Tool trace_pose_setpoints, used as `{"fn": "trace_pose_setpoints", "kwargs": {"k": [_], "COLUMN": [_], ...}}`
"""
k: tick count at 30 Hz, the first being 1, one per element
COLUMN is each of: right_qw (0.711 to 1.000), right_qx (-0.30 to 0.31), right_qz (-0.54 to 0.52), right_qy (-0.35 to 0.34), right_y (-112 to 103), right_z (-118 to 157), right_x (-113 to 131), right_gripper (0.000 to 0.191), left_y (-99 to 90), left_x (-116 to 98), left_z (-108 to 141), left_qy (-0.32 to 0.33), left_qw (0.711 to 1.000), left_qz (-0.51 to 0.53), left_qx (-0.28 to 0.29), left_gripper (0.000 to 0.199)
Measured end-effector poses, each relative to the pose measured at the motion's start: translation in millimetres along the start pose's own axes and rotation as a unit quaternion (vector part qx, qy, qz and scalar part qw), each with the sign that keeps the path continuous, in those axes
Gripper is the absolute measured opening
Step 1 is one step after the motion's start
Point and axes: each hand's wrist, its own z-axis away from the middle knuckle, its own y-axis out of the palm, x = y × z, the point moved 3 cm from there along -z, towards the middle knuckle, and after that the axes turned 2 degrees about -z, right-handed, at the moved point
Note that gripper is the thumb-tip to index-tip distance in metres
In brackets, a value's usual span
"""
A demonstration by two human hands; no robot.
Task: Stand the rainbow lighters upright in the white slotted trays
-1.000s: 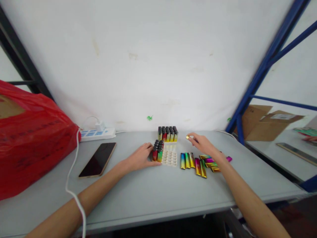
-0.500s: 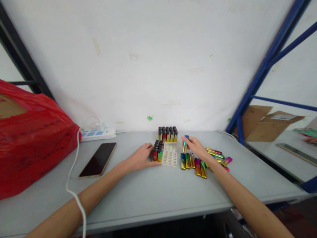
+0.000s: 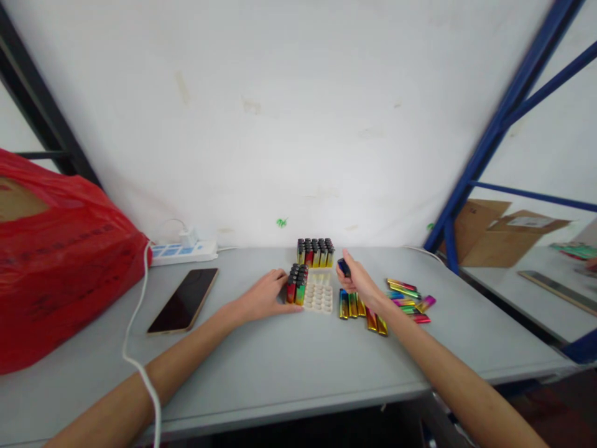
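My left hand (image 3: 267, 297) grips the left end of a white plastic tray (image 3: 319, 300) with round slots, thumb at the near side and fingers behind. Upright lighters (image 3: 297, 285) with black tops fill the tray's left columns; its right slots are bare. In my right hand (image 3: 357, 278), a lighter (image 3: 344, 268) is held, its dark blue-black end poking out over the fist. Below that hand, several metallic lighters (image 3: 353, 305) lie in a row, partly covered by the hand and wrist. Behind the tray stands a full block of upright lighters (image 3: 316, 252).
More loose lighters (image 3: 410, 300) are heaped right of my right forearm. To the left lie a phone (image 3: 184, 301), a white cable (image 3: 135, 354), a power strip (image 3: 186, 252) and a red bag (image 3: 69, 267). A blue frame (image 3: 485, 143) and cardboard box (image 3: 504, 233) are at right.
My right hand has turned and tilted its lighter, so the dark end now faces me instead of the lighter standing upright. My left hand stays on the tray.
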Motion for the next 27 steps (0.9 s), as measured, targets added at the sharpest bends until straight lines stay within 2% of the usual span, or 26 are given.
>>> {"fn": "trace_pose_setpoints", "kwargs": {"k": [3,6,9,12,16,21,24,27], "right_qw": [0.999,0.997,0.997,0.998,0.991,0.955,0.949,0.951], "right_qx": [-0.048,-0.064,-0.059,-0.041,-0.002,0.027,0.042,0.013], "right_qz": [0.017,0.028,0.032,0.035,0.068,0.206,0.219,0.209], "right_qy": [-0.014,-0.031,-0.038,-0.036,-0.115,-0.214,-0.223,-0.225], "right_y": [3.2,6.3,7.2,7.4,10.5,16.8,20.0,20.7], "right_z": [0.2,1.2,0.3,-3.3,-5.1,4.3,9.0,9.3], "right_x": [-0.7,-2.3,-4.8,-8.8,-7.6,2.0,4.1,3.2], "right_gripper": [0.063,0.055,0.055,0.064,0.069,0.051,0.041,0.039], "left_y": [-0.7,-1.5,-1.2,-0.1,-0.3,-2.2,-2.6,-2.6], "left_x": [-0.2,-0.3,0.4,2.1,5.0,5.8,5.6,5.1], "left_z": [0.7,1.4,1.2,0.4,-0.3,0.5,0.7,0.5], "left_qy": [0.002,0.001,-0.002,-0.003,-0.003,0.003,-0.001,-0.005], "left_qw": [1.000,1.000,1.000,1.000,0.999,0.999,0.999,0.999], "left_qz": [0.002,0.013,0.016,0.021,0.037,0.036,0.037,0.042], "left_qx": [-0.005,-0.013,-0.015,-0.014,-0.020,-0.013,-0.010,-0.009], "left_gripper": [0.071,0.070,0.070,0.070,0.069,0.066,0.068,0.069]}}
